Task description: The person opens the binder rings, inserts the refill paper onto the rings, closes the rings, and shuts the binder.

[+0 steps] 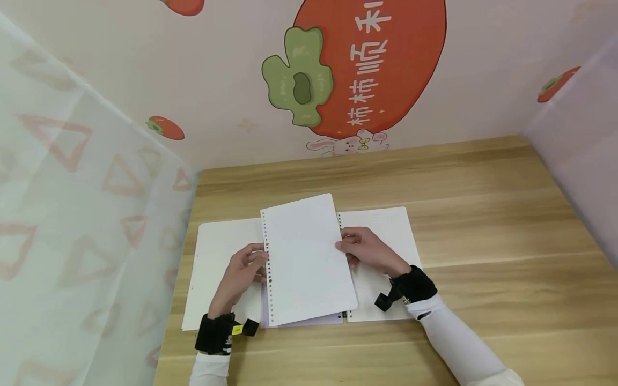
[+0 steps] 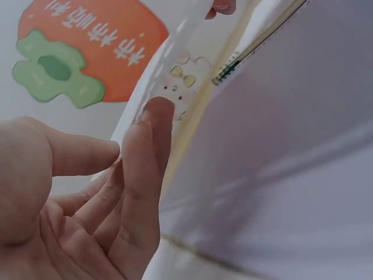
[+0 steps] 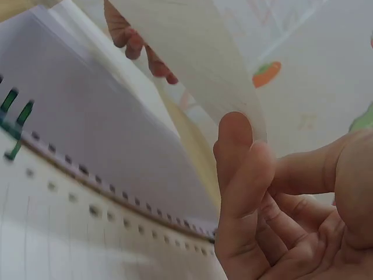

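Note:
A white loose-leaf sheet (image 1: 309,262), punched with a row of holes down its left edge, is held up slightly tilted between both hands. My left hand (image 1: 238,273) pinches the punched edge, thumb in front and fingers behind. At the opposite edge my right hand (image 1: 372,252) grips the sheet between thumb and fingers. Beneath it lies an open ring-bound notebook, with a lilac leaf (image 1: 318,320) mostly covered by the sheet and a lined white page (image 1: 379,220) on the right. Green binder rings (image 3: 23,111) show in the right wrist view.
White paper (image 1: 222,273) lies at the left, under the left hand and next to the lilac leaf. The wooden table (image 1: 497,241) extends to the right. Behind it stands a backdrop (image 1: 232,107) printed with persimmons and a rabbit.

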Demonstrator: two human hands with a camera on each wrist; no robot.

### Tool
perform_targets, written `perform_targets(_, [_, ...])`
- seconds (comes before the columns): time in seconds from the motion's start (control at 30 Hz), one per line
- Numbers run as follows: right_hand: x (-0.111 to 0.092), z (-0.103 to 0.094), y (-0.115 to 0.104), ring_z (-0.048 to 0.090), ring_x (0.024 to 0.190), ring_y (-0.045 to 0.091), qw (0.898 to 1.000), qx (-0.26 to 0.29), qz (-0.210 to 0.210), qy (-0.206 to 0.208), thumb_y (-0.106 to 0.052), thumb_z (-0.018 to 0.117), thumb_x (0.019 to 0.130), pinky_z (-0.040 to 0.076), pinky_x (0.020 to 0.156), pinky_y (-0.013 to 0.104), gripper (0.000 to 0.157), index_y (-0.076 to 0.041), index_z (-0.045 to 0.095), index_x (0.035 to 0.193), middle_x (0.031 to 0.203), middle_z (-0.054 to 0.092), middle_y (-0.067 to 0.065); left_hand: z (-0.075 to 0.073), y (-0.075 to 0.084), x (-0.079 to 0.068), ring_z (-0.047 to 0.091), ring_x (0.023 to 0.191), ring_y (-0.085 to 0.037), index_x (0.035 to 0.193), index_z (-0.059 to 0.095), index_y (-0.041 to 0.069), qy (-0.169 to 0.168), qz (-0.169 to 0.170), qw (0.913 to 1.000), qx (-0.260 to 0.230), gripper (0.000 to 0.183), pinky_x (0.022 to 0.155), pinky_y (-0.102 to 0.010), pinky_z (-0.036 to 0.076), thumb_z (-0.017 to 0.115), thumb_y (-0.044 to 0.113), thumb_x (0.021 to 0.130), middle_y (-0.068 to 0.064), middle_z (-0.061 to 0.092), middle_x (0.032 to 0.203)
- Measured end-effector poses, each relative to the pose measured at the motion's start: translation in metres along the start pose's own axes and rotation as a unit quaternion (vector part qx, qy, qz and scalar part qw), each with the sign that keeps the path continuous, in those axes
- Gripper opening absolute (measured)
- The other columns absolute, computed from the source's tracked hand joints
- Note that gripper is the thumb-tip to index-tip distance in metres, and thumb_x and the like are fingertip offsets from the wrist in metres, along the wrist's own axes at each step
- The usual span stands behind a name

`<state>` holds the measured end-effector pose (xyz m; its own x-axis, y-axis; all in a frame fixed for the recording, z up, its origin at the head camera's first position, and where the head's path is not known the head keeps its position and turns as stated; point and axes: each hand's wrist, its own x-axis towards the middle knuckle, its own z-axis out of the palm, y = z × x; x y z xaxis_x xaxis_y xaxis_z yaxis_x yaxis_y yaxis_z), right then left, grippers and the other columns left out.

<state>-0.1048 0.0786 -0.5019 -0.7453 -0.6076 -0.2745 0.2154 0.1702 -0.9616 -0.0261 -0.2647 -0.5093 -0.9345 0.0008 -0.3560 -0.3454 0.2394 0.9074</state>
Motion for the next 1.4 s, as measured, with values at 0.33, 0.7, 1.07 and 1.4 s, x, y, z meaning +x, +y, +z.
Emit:
perform_targets(0.33, [-0.045,-0.03,0.018,0.054,0.058,0.016,0.997,-0.025,0.019,0.074,-0.026,0.069,0.098,0.05,0.058,0.029,0.026,-0.001,0.062,0.097,0.07,0.059,0.003,0.047,0.011,0.009,0.069,0.061,-0.023,0.12,0.067,-0.001,-0.032,0.058,0.9978,-0.013,0.032,0.057,-0.035,0.06,0.067,0.023,0.1,-0.017,0.075,0.097])
perform_targets(0.7, [-0.077,-0.056,0.04,0.058,0.062,0.018,0.988,-0.047,0.029,0.145,-0.033,0.064,0.101,0.051,0.06,0.029,0.035,0.001,0.068,0.108,0.074,0.057,0.006,0.089,0.017,0.021,0.067,0.058,-0.026,0.11,0.073,0.002,-0.045,0.088,0.9949,0.017,0.027,0.054,-0.035,0.056,0.065,0.026,0.101,-0.014,0.073,0.078])
perform_targets(1.07, [-0.098,-0.08,0.045,0.056,0.064,0.015,0.977,-0.068,0.043,0.195,-0.038,0.062,0.102,0.047,0.056,0.028,0.045,0.003,0.067,0.118,0.077,0.064,0.006,0.13,0.024,0.03,0.068,0.056,-0.026,0.102,0.074,0.008,-0.051,0.12,0.9878,0.085,0.025,0.049,-0.029,0.051,0.063,0.031,0.102,-0.004,0.071,0.07])
perform_targets(1.4, [-0.108,-0.092,0.05,0.058,0.065,0.012,0.974,-0.054,0.067,0.211,-0.04,0.061,0.102,0.047,0.055,0.026,0.051,0.005,0.064,0.126,0.08,0.07,0.001,0.143,0.029,0.034,0.063,0.06,-0.01,0.112,0.071,0.012,-0.047,0.143,0.9769,0.152,0.02,0.056,-0.027,0.05,0.062,0.026,0.103,0.003,0.07,0.08])
